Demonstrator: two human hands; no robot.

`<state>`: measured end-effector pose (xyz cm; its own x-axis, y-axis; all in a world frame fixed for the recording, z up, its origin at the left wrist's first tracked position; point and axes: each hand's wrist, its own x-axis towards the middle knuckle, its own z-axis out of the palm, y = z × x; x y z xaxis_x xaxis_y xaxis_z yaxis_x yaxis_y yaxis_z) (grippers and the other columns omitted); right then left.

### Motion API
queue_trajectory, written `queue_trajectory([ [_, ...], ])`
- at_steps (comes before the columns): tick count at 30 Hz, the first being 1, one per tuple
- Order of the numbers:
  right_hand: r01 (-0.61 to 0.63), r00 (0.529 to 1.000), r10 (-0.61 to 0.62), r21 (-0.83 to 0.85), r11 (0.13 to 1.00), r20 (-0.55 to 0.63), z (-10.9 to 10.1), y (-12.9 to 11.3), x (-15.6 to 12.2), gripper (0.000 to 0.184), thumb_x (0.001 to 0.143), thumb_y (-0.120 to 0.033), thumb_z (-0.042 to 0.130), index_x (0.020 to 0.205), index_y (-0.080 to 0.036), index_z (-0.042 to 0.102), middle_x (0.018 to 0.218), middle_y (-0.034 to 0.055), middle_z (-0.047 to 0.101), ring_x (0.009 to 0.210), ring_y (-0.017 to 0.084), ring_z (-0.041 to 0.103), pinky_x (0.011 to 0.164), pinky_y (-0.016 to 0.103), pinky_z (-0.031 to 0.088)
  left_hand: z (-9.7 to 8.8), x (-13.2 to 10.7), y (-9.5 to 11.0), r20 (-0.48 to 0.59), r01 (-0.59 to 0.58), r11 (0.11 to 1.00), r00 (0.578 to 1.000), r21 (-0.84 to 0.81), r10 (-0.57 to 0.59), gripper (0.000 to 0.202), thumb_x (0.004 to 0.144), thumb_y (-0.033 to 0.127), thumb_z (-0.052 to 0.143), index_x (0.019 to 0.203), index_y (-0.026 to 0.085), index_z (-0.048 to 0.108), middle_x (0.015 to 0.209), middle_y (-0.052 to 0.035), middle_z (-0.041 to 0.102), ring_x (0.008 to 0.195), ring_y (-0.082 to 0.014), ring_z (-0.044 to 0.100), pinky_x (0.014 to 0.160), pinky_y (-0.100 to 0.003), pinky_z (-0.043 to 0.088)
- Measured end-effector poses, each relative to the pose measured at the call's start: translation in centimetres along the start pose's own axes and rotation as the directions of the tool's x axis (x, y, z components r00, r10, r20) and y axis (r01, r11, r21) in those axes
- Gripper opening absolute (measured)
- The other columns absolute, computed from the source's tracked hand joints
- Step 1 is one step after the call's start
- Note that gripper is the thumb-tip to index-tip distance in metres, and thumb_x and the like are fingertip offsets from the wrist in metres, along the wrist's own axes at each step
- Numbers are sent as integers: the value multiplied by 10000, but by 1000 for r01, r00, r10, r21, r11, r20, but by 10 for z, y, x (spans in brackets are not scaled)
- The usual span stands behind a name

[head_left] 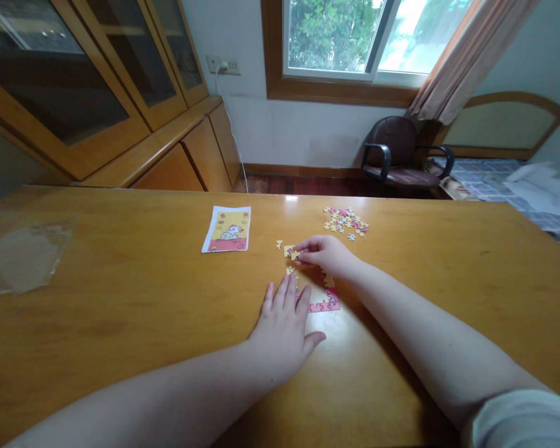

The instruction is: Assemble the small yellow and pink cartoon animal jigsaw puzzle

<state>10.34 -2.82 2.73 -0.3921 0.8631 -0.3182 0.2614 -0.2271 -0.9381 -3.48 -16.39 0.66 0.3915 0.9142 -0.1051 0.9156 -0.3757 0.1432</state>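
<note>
A partly joined puzzle border (324, 306), pink along its near edge and yellow higher up, lies on the wooden table. My left hand (284, 323) rests flat with fingers spread, its fingertips over the border's left side and hiding part of it. Above the border, my right hand (324, 254) pinches a yellow puzzle piece (295, 256) between thumb and fingers. Touching or just beside that piece is another yellow piece (288, 250) with a pink mark. One loose puzzle piece (279, 244) lies slightly farther left.
A pile of loose puzzle pieces (345, 221) lies near the table's far edge. To the left are a picture card (227, 230) with a white animal and a clear plastic bag (23, 258). Beyond the table stand an office chair (394, 149) and a glass-fronted cabinet (140, 134).
</note>
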Motion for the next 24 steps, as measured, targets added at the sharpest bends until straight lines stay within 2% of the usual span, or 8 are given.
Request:
queue_trajectory([
  [4, 35, 999, -35, -10, 999, 1, -3, 6, 3, 159, 770, -120, 686, 926, -142, 709, 784, 39, 731, 713, 118, 683, 736, 245, 561, 0, -1, 0, -12, 2, 1000, 1000, -6, -2, 806, 860, 648, 385, 1470, 126, 327, 1558, -216, 191, 1450, -363, 94, 1144, -581, 130],
  [8, 49, 999, -48, 26, 998, -16, -3, 8, 5, 123, 792, -128, 665, 911, -138, 695, 737, 34, 714, 679, 109, 670, 710, 237, 562, -2, -3, 0, -6, -78, 996, 997, -31, 78, 788, 873, 654, 342, 1492, 170, 284, 1570, -190, 167, 1449, -355, 118, 1140, -585, 145],
  [12, 15, 999, -10, 93, 996, -52, -1, 1, 2, 81, 807, -71, 622, 845, -135, 655, 671, 16, 690, 621, 96, 646, 703, 245, 554, 0, -3, -1, 0, -136, 990, 991, -39, 136, 756, 883, 654, 310, 1505, 229, 243, 1573, -162, 182, 1449, -348, 125, 1139, -586, 150],
  [18, -21, 998, 28, 134, 991, -48, 0, -6, -2, 86, 819, -56, 594, 801, -138, 613, 638, 17, 680, 607, 99, 642, 683, 243, 546, 4, -4, -1, 15, -147, 988, 989, -44, 148, 768, 877, 664, 316, 1509, 239, 222, 1565, -181, 193, 1450, -352, 98, 1136, -593, 145],
  [24, -17, 999, 23, 148, 989, -42, -1, -3, -2, 107, 827, -57, 590, 863, -131, 659, 658, 16, 685, 616, 92, 641, 665, 224, 552, 2, -5, 0, 42, -139, 990, 989, -38, 141, 777, 871, 676, 312, 1498, 219, 268, 1563, -195, 187, 1444, -368, 120, 1132, -599, 148],
])
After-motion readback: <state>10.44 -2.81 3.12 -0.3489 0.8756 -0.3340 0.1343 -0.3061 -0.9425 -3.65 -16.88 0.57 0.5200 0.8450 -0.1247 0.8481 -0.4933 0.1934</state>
